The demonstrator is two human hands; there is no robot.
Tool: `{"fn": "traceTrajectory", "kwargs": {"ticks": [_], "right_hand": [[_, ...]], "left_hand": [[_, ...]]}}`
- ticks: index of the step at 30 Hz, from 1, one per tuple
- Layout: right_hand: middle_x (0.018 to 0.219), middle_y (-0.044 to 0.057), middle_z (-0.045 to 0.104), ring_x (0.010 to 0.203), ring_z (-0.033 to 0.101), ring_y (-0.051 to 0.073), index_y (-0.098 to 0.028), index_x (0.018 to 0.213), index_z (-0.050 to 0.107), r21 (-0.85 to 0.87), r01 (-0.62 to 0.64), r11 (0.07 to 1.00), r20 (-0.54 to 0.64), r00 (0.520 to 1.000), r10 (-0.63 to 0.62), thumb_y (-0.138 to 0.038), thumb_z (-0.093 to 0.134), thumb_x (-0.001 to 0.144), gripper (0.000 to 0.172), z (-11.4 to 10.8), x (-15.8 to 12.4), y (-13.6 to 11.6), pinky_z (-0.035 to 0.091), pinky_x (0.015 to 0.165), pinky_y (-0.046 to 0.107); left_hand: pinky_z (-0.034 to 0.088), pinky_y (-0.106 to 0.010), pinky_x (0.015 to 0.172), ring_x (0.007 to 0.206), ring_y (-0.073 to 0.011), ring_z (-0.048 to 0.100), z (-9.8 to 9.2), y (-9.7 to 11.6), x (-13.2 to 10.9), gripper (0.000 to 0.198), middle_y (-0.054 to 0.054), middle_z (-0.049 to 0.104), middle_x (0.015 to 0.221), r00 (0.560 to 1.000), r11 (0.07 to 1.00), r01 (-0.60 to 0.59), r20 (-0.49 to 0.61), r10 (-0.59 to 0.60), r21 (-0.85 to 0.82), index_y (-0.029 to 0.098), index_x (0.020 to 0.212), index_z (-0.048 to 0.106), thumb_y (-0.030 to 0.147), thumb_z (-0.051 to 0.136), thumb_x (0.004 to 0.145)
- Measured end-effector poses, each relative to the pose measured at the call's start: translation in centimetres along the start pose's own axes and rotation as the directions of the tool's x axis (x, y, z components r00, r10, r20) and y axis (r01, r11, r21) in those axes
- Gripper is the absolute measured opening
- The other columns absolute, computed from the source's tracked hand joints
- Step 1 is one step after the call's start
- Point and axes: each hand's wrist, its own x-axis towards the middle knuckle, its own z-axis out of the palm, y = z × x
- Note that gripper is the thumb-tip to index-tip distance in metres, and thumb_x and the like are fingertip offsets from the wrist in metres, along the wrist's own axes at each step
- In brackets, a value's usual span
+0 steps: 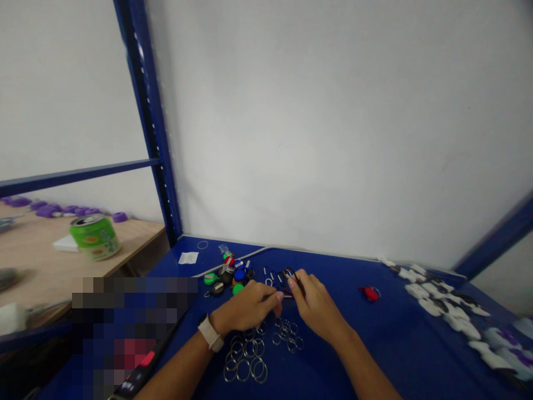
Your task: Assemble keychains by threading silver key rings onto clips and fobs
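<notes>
My left hand, with a light watch strap on its wrist, is closed in a pinch; what its fingers hold is too small to make out. My right hand is closed on a dark loop-shaped clip. The fingertips of both hands are close together, with a thin piece between them. Several small carabiner-like clips lie just beyond. Past my left hand is a pile of green, black, blue and red badge reels. Below the hands lie large metal split rings and smaller rings.
A red reel with a ring lies to the right on the blue table. White and black pieces line the right edge. A paper scrap is at the back left. A green can stands on the wooden table.
</notes>
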Motion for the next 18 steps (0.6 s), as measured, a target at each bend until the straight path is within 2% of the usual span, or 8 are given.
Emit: {"fn": "traceTrajectory", "kwargs": {"ticks": [3, 5, 11, 18], "right_hand": [[0.076, 0.003, 0.062, 0.069, 0.058, 0.019, -0.021, 0.08, 0.051, -0.047, -0.025, 0.999, 0.016, 1.0, 0.026, -0.028, 0.038, 0.102, 0.026, 0.2, 0.1, 0.5, 0.04, 0.064, 0.029], [0.076, 0.003, 0.063, 0.069, 0.059, 0.019, -0.021, 0.078, 0.053, -0.081, -0.046, 0.996, 0.045, 0.998, 0.05, -0.026, 0.043, 0.1, 0.025, 0.4, 0.2, 1.0, 0.04, 0.065, 0.029], [0.074, 0.003, 0.064, 0.067, 0.06, 0.018, -0.019, 0.073, 0.059, -0.124, -0.14, 0.982, 0.106, 0.983, 0.153, -0.02, 0.053, 0.095, 0.022, 1.5, 0.1, 1.7, 0.04, 0.064, 0.028], [0.074, 0.003, 0.067, 0.067, 0.063, 0.018, -0.02, 0.081, 0.064, -0.122, -0.205, 0.971, 0.003, 0.978, 0.207, -0.029, 0.048, 0.098, 0.025, 1.9, 0.1, 2.7, 0.042, 0.063, 0.028]], "left_hand": [[0.041, -0.022, 0.047, 0.041, -0.0092, 0.052, 0.2, -0.1, 0.0, 0.057, -0.006, 0.074, 0.081, 0.996, 0.995, 0.029, 0.087, -0.021, -0.093, 0.014, 0.084, 0.073, 0.055, 0.036, 0.099], [0.041, -0.022, 0.047, 0.042, -0.0085, 0.052, 0.3, -0.2, 0.0, 0.055, -0.007, 0.074, 0.085, 0.994, 0.992, 0.026, 0.108, -0.012, -0.127, 0.013, 0.085, 0.072, 0.054, 0.037, 0.099], [0.04, -0.02, 0.046, 0.045, -0.0085, 0.053, 0.3, -0.7, 0.2, 0.051, -0.006, 0.072, 0.082, 1.0, 0.991, -0.004, 0.001, 0.004, -0.137, 0.013, 0.085, 0.07, 0.051, 0.039, 0.099], [0.039, -0.02, 0.046, 0.046, -0.0095, 0.054, 0.3, -1.0, 0.3, 0.044, -0.005, 0.072, 0.076, 1.0, 0.994, 0.0, -0.031, -0.003, -0.11, 0.014, 0.083, 0.07, 0.048, 0.046, 0.096]]}}
